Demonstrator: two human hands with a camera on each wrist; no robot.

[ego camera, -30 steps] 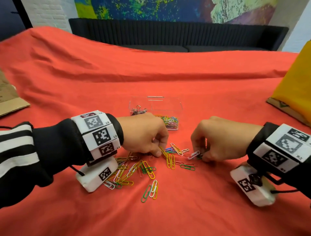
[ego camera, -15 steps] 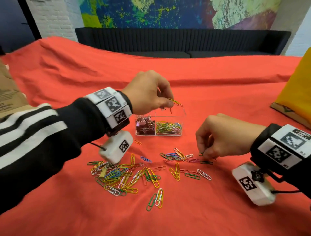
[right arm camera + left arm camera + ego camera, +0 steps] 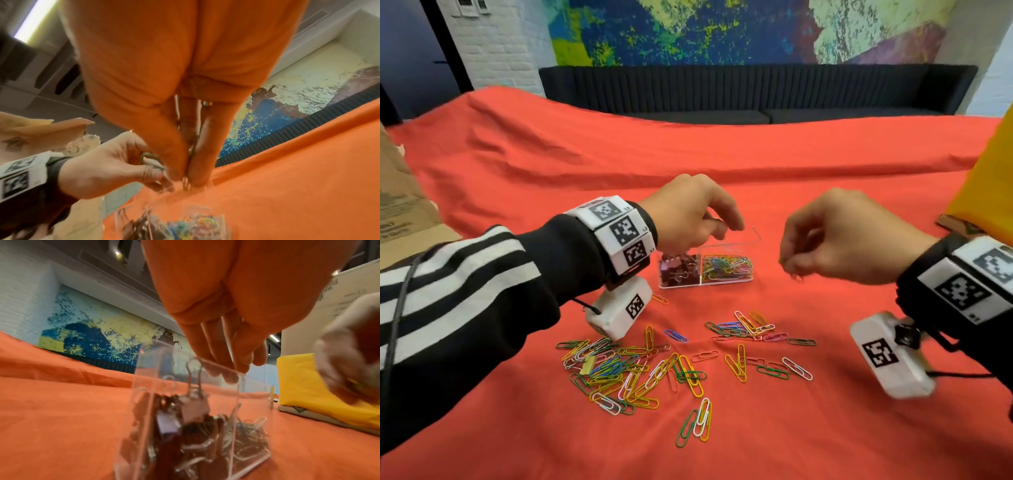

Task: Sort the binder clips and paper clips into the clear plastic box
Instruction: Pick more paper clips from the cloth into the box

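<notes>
Grip released, left hand (image 3: 688, 214) hovers over clear plastic box (image 3: 756, 235) rim; right hand (image 3: 839, 236) pinches paper clips (image 3: 797, 275) beside it.

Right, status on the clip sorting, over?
Left hand above clear plastic box, grip unclear. Right hand pinching paper clip. Loose paper clips on red cloth.

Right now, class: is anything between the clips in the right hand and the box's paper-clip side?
Partly. The left hand hovers over the box, its fingers at the rim near the divider. The right hand pinches its clips beside the box, whose right end looks open.
</notes>
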